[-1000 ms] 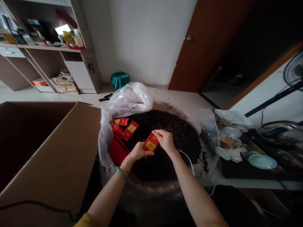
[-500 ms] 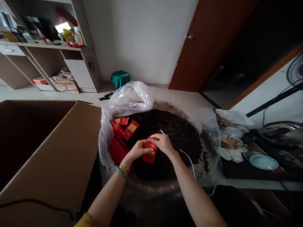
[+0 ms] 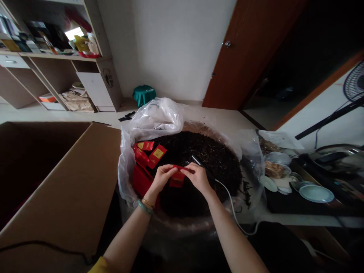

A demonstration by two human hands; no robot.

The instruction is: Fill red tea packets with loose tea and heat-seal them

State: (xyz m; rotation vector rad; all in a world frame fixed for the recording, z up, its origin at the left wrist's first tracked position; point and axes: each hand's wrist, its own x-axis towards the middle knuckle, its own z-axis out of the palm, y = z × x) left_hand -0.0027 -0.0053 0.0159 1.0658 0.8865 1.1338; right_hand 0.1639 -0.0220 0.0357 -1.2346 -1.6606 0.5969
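Note:
Both hands pinch the top edge of a small red packet over a heap of dark loose tea leaves. My left hand grips its left corner; a green bangle and a gold-coloured bracelet circle that wrist. On the right corner, my right hand has thumb and fingers closed. The leaves lie in a round container lined with clear plastic. Left of my hands, several red packets with gold print rest on the leaves. A slim metallic thing shows just beyond my right hand.
A large cardboard box stands open at left. On the right, a low dark table carries a pale bowl and bags. A white cable runs beside my right forearm. Behind are a shelf desk, a green covered bin and a brown door.
The packet's top has been tilted or folded over, so its printed front shows less. My left fingers have moved from its front up to the top edge, and both hands now pinch there.

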